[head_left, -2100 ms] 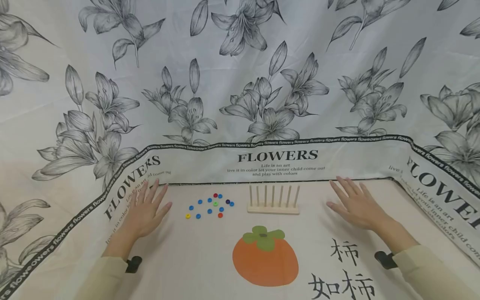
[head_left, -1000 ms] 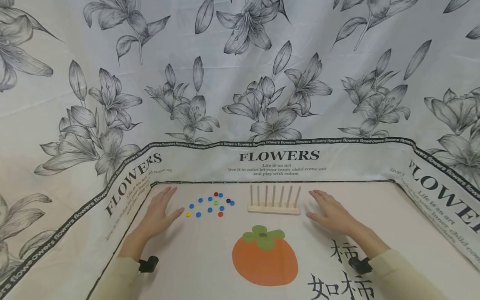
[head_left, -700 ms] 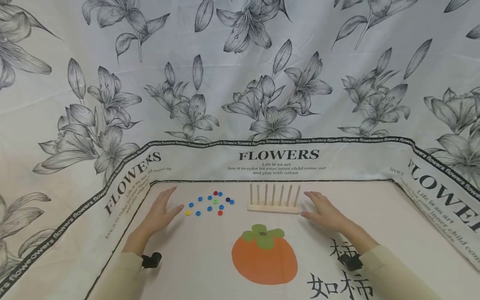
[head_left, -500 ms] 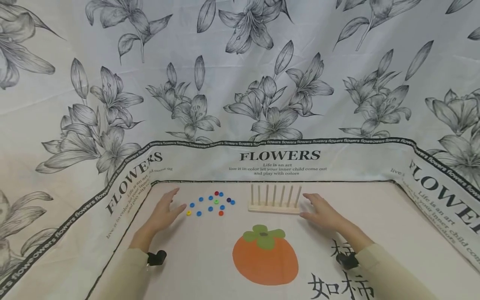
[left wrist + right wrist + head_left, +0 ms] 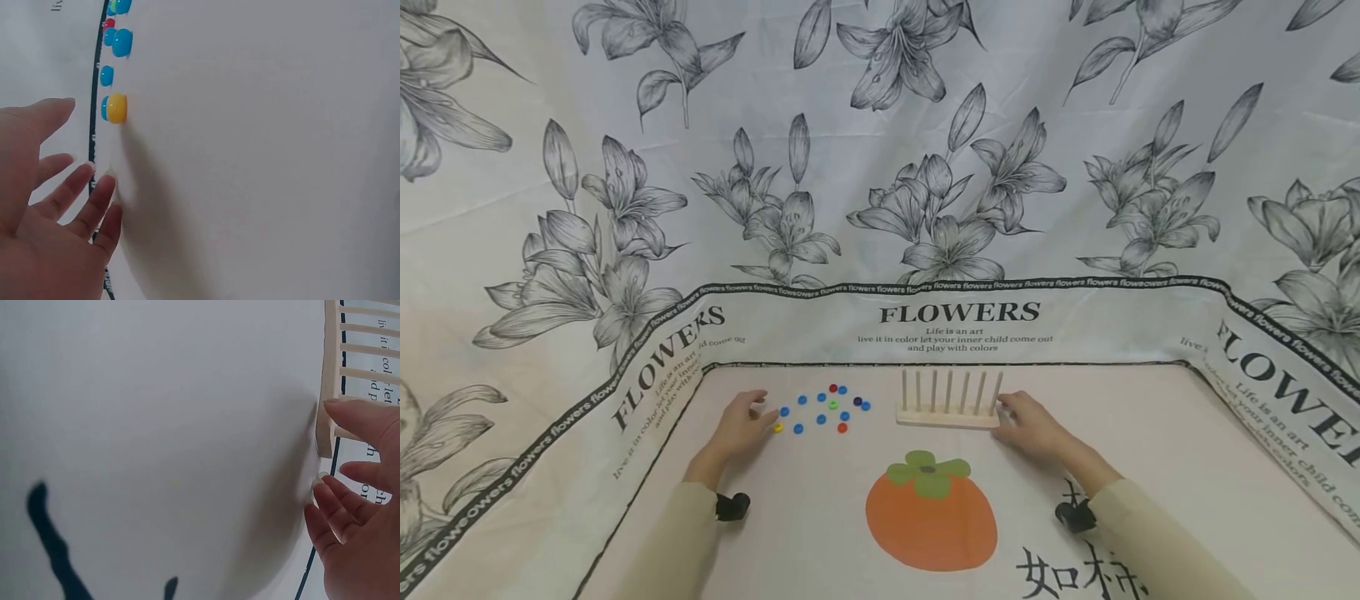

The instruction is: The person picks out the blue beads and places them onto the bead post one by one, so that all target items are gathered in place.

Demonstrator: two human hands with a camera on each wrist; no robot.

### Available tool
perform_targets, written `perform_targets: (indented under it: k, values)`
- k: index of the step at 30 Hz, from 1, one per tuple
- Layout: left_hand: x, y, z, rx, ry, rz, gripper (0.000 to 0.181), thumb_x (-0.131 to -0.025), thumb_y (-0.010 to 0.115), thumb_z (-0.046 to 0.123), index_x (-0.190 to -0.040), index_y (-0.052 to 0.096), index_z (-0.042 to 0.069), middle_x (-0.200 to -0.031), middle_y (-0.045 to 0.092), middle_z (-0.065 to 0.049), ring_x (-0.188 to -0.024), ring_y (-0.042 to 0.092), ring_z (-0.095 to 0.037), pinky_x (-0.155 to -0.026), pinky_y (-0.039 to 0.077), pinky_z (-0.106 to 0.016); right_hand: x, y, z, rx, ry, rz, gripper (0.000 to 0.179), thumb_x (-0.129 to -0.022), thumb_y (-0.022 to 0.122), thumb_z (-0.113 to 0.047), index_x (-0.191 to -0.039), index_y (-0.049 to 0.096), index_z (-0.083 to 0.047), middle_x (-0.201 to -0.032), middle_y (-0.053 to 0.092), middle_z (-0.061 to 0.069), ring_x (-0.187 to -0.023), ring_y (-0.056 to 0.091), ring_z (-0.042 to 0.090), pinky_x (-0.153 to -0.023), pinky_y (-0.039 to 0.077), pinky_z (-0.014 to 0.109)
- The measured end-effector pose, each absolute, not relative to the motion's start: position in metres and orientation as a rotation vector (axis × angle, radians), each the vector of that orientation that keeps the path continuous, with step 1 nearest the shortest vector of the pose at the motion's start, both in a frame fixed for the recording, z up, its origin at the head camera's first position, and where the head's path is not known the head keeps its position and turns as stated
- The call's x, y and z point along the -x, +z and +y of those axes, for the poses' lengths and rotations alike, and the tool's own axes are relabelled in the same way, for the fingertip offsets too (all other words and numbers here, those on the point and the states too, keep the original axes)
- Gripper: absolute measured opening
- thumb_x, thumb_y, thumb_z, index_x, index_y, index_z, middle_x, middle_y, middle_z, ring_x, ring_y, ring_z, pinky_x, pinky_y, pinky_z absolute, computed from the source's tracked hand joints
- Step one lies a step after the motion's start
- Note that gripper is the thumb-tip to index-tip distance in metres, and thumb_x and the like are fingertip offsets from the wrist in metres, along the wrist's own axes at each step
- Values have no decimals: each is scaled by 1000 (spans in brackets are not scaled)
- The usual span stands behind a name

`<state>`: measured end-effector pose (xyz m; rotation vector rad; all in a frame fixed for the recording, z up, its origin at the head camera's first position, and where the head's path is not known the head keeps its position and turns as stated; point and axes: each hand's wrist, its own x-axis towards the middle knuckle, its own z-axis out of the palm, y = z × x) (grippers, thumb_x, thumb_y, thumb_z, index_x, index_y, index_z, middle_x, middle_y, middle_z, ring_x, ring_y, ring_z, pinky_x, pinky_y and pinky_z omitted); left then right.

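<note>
My left hand (image 5: 741,429) is just left of a scatter of small beads on the table, fingers loosely bent and holding nothing. Nearest its thumb are a yellow bead (image 5: 117,109) and a blue bead (image 5: 785,412). A green bead (image 5: 832,405), a red bead (image 5: 833,388), an orange-red bead (image 5: 842,428), a dark blue bead (image 5: 858,402) and several more blue ones lie farther right. A pale wooden peg rack (image 5: 947,418) stands upright with a row of pegs. At its right end is my right hand (image 5: 1036,432), thumb (image 5: 359,415) overlapping the base, other fingers spread apart.
A flower-printed cloth (image 5: 955,183) hangs behind and along both sides. The pale tabletop (image 5: 805,508) bears a printed orange persimmon (image 5: 931,525) and black characters (image 5: 1048,573). Each wrist wears a black camera (image 5: 732,506).
Both hands have come inward from the sides, the left one to the beads, the right one to the rack's end. Their fingers have bent somewhat. Beads and rack have stayed put.
</note>
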<state>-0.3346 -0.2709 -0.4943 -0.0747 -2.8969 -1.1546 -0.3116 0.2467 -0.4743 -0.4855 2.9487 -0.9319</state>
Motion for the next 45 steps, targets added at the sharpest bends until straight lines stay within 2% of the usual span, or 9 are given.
perform_targets:
  k: [6, 14, 21, 31, 38, 45]
  values:
    - [341, -498, -271, 38, -1160, -2899, 48, -100, 65, 24, -140, 55, -1, -133, 58, -19, -113, 56, -32, -94, 49, -47, 313, -478, 246, 450, -929, 2944, 61, -93, 73, -17, -140, 48, 14, -129, 54, 29, -115, 57, 42, -97, 51, 57]
    - [347, -502, -266, 52, -1214, -2888, 39, -96, 70, 23, -128, 65, 0, -111, 66, -11, -100, 59, -25, -88, 49, -42, 316, -479, 247, 478, -944, 2928, 56, -90, 76, -17, -133, 55, 13, -115, 57, 21, -101, 58, 30, -84, 53, 46]
    - [348, -502, -258, -33, -1207, -2907, 35, -94, 72, 25, -123, 69, 4, -107, 66, -9, -96, 59, -24, -85, 50, -41, 322, -482, 247, 468, -958, 2908, 53, -88, 78, -16, -130, 58, 11, -106, 57, 16, -93, 56, 25, -77, 51, 37]
    - [344, -500, -252, -65, -1195, -2892, 29, -94, 73, 23, -117, 72, 6, -98, 66, -6, -88, 58, -22, -79, 47, -37, 327, -481, 248, 446, -926, 2890, 49, -89, 78, -17, -126, 60, 10, -105, 60, 15, -96, 58, 28, -86, 52, 47]
    - [342, -499, -249, -105, -1198, -2883, 26, -93, 74, 22, -114, 72, 6, -97, 65, -6, -88, 57, -22, -77, 44, -36, 328, -481, 247, 365, -955, 2865, 47, -87, 80, -17, -123, 62, 7, -102, 62, 11, -92, 56, 23, -83, 51, 43]
    - [345, -499, -250, -135, -1182, -2902, 24, -95, 73, 22, -111, 71, 4, -97, 65, -7, -87, 57, -23, -77, 46, -37, 327, -479, 247, 342, -981, 2854, 51, -87, 80, -17, -126, 62, 9, -105, 63, 13, -94, 58, 24, -86, 53, 45]
